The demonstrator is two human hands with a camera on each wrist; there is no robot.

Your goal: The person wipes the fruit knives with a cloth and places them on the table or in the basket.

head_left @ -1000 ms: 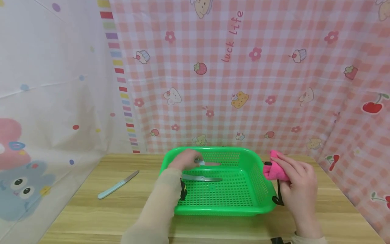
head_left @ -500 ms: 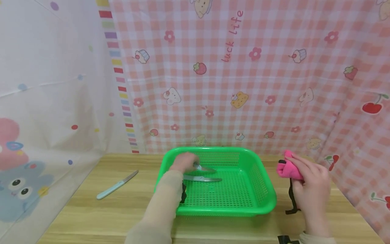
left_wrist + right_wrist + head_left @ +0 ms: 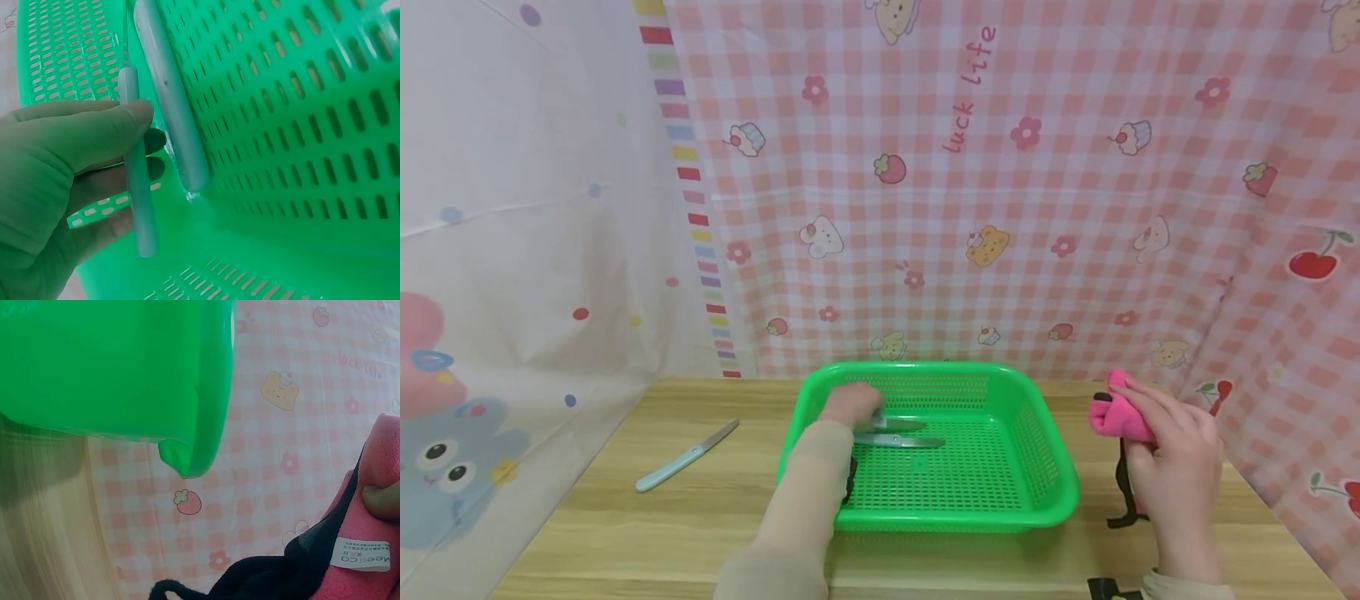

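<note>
The held knife (image 3: 144,215), with its pale blue handle, was inside the basket at the lower centre of the head view, its blade pointing right. The left hand (image 3: 50,162) pinched its handle between thumb and fingers; whether the blade touched the basket floor could not be told. Just beside it, and apart in the left wrist view, lay the second knife (image 3: 901,441), let go in the green basket (image 3: 955,521).

The work with the knives looked partway along: one was down in the basket, one was in there but not released, and the third knife (image 3: 688,456) lay untouched on the table (image 3: 595,533) at the lower left. At the lower right, the right hand (image 3: 1176,458) gripped a bunched pink cloth (image 3: 1120,415) with its fingers and thumb, well apart from every knife. The cloth had a black strap (image 3: 1122,479) and a white label (image 3: 360,554).

Counted, there were three knives, one basket and one cloth. A checked curtain (image 3: 925,208) filled the upper frame.
</note>
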